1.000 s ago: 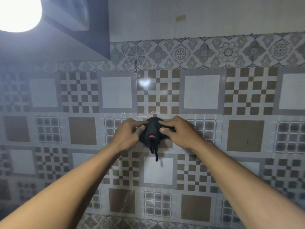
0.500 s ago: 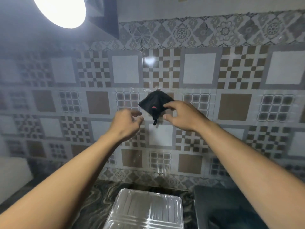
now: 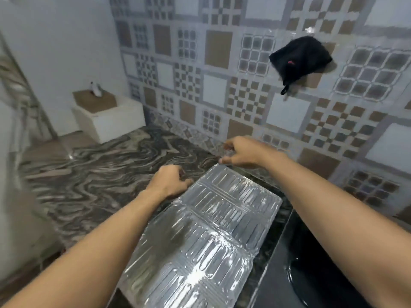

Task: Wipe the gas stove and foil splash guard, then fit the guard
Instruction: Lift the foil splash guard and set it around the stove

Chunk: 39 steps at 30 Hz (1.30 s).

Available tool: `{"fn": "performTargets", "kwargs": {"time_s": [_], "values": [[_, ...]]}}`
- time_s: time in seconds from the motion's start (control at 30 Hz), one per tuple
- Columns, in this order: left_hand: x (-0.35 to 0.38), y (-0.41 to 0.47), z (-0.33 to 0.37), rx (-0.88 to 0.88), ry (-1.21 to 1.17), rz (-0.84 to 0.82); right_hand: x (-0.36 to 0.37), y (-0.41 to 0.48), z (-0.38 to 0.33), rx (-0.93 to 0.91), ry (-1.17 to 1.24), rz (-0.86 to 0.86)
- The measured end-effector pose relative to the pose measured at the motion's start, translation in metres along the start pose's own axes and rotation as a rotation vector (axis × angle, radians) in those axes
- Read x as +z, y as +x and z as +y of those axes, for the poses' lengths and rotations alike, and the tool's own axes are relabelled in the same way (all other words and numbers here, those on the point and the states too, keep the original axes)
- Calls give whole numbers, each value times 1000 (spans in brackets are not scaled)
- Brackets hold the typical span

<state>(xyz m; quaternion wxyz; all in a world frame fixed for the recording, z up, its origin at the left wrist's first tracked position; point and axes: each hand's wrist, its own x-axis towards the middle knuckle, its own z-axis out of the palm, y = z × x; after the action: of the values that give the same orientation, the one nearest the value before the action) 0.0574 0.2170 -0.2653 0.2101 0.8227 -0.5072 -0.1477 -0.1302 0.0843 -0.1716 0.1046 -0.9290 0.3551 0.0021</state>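
Note:
The folded foil splash guard (image 3: 206, 236) lies flat on the marbled counter, silver and ribbed. The black gas stove (image 3: 322, 278) sits to its right, partly out of frame. My left hand (image 3: 169, 183) rests curled against the guard's left edge near the far corner, with its fingertips hidden. My right hand (image 3: 242, 152) hovers just past the far corner, fingers loosely apart, thumb close to the foil. A black cloth (image 3: 300, 61) with a small red tag hangs on the tiled wall, above and to the right of both hands.
The marbled counter (image 3: 93, 174) stretches to the left. A white box (image 3: 111, 116) with a brown top and a small white object on it stands in the far left corner. The patterned tile wall runs behind the counter.
Both hands let go of the black cloth, which stays hanging on the wall, and dropped down to the foil guard. The view tilted down and left to the counter.

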Motion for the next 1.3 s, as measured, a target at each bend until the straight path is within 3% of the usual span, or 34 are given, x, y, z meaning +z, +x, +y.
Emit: {"fn": "performTargets", "kwargs": {"time_s": [0.3,0.47,0.73,1.03,1.17,1.3], "values": [[52,-76,-82,-267,92,-26,118,46,-32,-210,-116,-270],[81,-82,-106,-332,169,-63,175,75,-40,-271,-125,-377],[104,-80,-120,-392,252,-117,205,110,-45,-245,-218,-566],[89,-78,-120,-477,168,-71,198,116,-54,-331,-326,-426],[47,-77,-97,-434,86,-21,149,113,-51,-338,-248,-333],[-10,-81,-65,-320,163,148,77,93,-46,-381,-121,-185]]}}
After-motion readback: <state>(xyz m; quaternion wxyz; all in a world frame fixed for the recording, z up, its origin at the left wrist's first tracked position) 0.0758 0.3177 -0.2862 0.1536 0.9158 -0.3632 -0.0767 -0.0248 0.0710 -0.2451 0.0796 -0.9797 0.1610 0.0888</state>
